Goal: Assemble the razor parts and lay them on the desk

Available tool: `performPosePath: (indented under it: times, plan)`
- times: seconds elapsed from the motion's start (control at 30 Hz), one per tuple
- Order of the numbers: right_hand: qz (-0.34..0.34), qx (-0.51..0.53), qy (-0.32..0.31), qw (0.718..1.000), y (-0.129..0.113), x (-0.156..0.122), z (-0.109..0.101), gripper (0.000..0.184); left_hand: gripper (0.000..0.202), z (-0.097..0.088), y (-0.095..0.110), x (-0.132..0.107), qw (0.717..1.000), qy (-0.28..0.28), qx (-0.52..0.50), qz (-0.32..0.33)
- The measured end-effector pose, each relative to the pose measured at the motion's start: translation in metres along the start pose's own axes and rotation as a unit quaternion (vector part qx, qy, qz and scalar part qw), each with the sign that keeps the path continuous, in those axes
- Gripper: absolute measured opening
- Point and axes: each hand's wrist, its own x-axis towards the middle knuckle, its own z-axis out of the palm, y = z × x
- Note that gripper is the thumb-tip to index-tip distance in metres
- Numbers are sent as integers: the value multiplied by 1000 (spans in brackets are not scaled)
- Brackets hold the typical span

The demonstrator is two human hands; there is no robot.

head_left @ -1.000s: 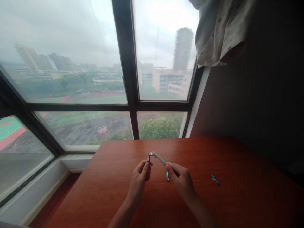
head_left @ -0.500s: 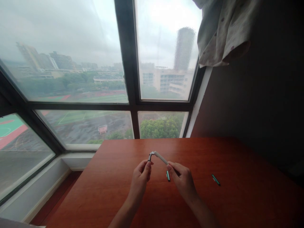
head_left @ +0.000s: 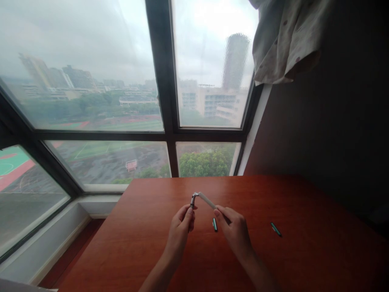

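Note:
Above the table, both my hands hold a slim, bent object that looks like a razor (head_left: 208, 200), with a pale handle and a silver neck. My left hand (head_left: 179, 229) pinches its dark and silver end between thumb and fingers. The pale end sits in the closed thumb and fingers of my right hand (head_left: 235, 231). Just left of that hand, a small dark-green strip like a razor cartridge (head_left: 214, 224) lies on the table. A second green cartridge-like strip (head_left: 276, 229) lies farther right. My fingers hide both ends of the razor.
The reddish-brown wooden table (head_left: 136, 235) extends to the window frame (head_left: 172, 136) at its far side. A light cloth garment (head_left: 285, 44) hangs at the upper right, by a dark wall (head_left: 328, 121).
The bent part of the razor has shifted very slightly right, with its angle a little changed. Both hands keep their grip, and the green strips remain in place.

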Motion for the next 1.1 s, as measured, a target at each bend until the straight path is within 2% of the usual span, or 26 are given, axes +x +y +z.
performPosePath:
  times: [1.1]
  plan:
    - [42, 64, 6, 997, -1, -1, 0, 30, 37, 1, -6, 1, 1000, -23, -7, 9]
